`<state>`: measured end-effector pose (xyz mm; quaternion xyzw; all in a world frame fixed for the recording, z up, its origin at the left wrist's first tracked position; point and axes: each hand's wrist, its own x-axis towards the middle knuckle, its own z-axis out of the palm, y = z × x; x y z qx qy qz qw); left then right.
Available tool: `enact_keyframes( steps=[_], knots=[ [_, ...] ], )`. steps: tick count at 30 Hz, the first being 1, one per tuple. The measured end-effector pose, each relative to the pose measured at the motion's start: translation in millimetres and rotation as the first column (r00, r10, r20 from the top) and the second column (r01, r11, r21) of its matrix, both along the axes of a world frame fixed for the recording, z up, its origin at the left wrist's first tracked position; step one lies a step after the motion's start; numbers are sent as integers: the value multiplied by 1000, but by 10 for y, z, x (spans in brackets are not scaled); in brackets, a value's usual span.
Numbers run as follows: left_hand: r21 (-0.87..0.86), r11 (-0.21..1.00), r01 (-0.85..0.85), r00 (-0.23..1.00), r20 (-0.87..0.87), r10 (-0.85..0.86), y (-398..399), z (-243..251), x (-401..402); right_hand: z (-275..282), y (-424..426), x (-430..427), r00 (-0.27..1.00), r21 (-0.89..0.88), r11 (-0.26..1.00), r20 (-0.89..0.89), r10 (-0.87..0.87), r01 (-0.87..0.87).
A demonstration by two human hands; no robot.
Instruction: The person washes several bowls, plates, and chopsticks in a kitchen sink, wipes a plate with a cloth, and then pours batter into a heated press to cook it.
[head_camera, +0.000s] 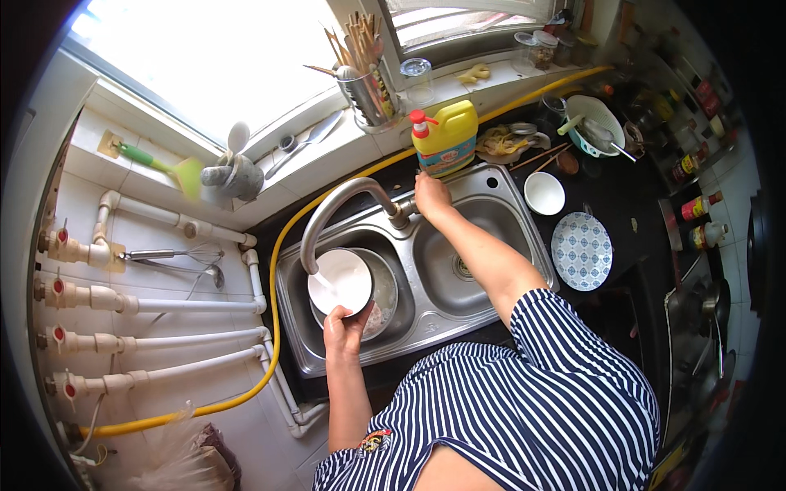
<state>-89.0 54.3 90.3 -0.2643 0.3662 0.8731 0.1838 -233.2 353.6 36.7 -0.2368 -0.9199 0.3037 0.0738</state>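
Observation:
My left hand (345, 328) grips the rim of a white bowl (341, 279) and holds it under the spout of the curved metal faucet (336, 197). A stream of water runs from the spout into the bowl. Below it, partly hidden by the bowl, a metal basin (385, 291) with cloudy water sits in the left bowl of the stainless steel double sink (424, 325). My right hand (433, 195) is at the faucet's lever, behind the right sink bowl; its fingers close around the lever and hide most of it.
A yellow detergent jug (447, 140) stands behind the faucet. On the right counter are a small white bowl (544, 193), a blue-patterned plate (582, 251) and a colander (594, 124). A yellow hose (276, 294) curves around the sink's left side. White pipes (196, 305) line the left wall.

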Motion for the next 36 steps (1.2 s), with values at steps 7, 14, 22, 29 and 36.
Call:
enact_keyframes(
  steps=[7, 14, 22, 29, 36],
  knots=[
    [-5, 1000, -7, 1000, -27, 7, -20, 72, 39, -31, -19, -22, 1000, -14, 1000, 11, -20, 21],
    [-10, 1000, -3, 1000, -22, 3, -48, 72, 83, 141, -66, 18, 999, -16, 999, 19, -28, 28],
    [-31, 999, 22, 1000, -20, -23, -18, 40, 105, 220, -265, 303, 879, -116, 993, -469, -85, 34],
    [-67, 992, 105, 992, 82, -99, 141, -342, 236, 491, -1482, 1373, 559, 34, 668, -518, 648, -743],
    [-12, 991, 136, 986, 94, -134, 264, -409, 267, 66, -1699, 1166, 780, -57, 801, 197, 594, -596]
  ],
)
